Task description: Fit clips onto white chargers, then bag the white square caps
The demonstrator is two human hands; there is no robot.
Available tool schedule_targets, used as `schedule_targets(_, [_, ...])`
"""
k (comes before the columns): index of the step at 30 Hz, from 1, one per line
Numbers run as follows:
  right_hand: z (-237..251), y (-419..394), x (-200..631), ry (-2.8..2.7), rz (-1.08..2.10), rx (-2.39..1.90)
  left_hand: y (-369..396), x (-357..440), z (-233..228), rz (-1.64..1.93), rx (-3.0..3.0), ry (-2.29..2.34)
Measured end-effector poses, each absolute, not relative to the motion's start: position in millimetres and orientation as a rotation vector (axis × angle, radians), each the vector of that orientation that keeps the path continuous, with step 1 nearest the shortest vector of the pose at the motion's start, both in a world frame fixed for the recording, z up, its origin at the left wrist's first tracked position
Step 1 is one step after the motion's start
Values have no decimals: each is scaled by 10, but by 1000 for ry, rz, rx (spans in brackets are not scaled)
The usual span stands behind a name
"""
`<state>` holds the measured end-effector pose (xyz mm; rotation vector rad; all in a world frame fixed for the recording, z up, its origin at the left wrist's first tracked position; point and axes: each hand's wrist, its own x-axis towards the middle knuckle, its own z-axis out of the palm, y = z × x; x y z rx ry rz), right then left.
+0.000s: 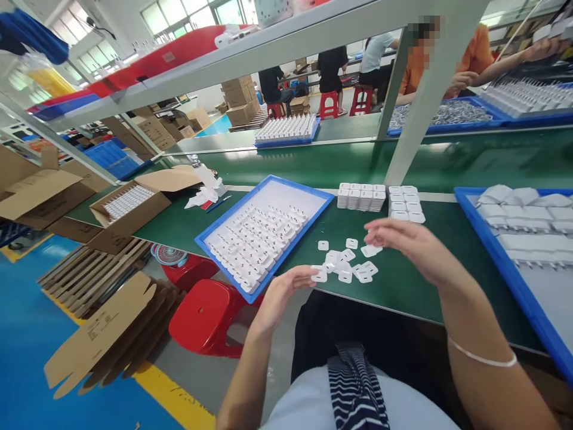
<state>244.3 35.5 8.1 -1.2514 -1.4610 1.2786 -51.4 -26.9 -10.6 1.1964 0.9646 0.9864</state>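
Left hand (286, 286): at white card (319, 275) | right hand (409, 242): by loose cards (344, 276) | both grips: cannot tell | right-side blue tray (544, 289): cut off

Loose plates (344, 271) lie before stacked plates (360, 200), right of a tray (286, 194).

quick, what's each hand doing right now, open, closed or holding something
Left hand: fingertips at a white square piece; firm grip or mere touch, cannot tell.
Right hand: fingers loosely bent, by another white piece; grip cannot be told.
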Motion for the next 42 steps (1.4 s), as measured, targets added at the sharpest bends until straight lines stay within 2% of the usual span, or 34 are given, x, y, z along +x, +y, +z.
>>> schedule_targets(3, [-311,-66,2455,-1357,1367,-1305,-291,-389,-231,1083,1073,979])
schedule_targets(6, [-643,-343,2525,-1192,1277,-1352,-217,-280,-283,1108,1102,1009])
schedule_targets(9, [-913,-442,2620,-1030,1139,-1294,-93,-99,-399,1065,1327,1124])
schedule_targets(13, [-1102,-395,2698,-960,1144,-1103,97,165,-647,1116,1626,1349])
schedule_targets(19, [-941,-436,2732,-1014,1057,-1120,356,316,-858,1200,1811,1472])
schedule_targets(23, [-731,-578,3106,-1085,857,-1252,546,339,-949,1047,2180,1661])
schedule_targets(25, [-633,-713,3472,-1043,638,-1415,609,370,-988,1020,2344,1751])
schedule_targets(29, [-524,-1108,4395,-755,-11,-1865,601,443,-996,1109,2424,1769])
schedule_targets(34, [-595,-1521,5369,-511,-310,-2183,550,479,-953,1147,2399,1754])
schedule_targets(38, [-690,-1649,5780,-552,-283,-2594,577,465,-968,1125,2438,1716])
schedule_targets(42, [-677,-1586,5920,-640,-238,-2593,627,428,-1020,1147,2500,1664])
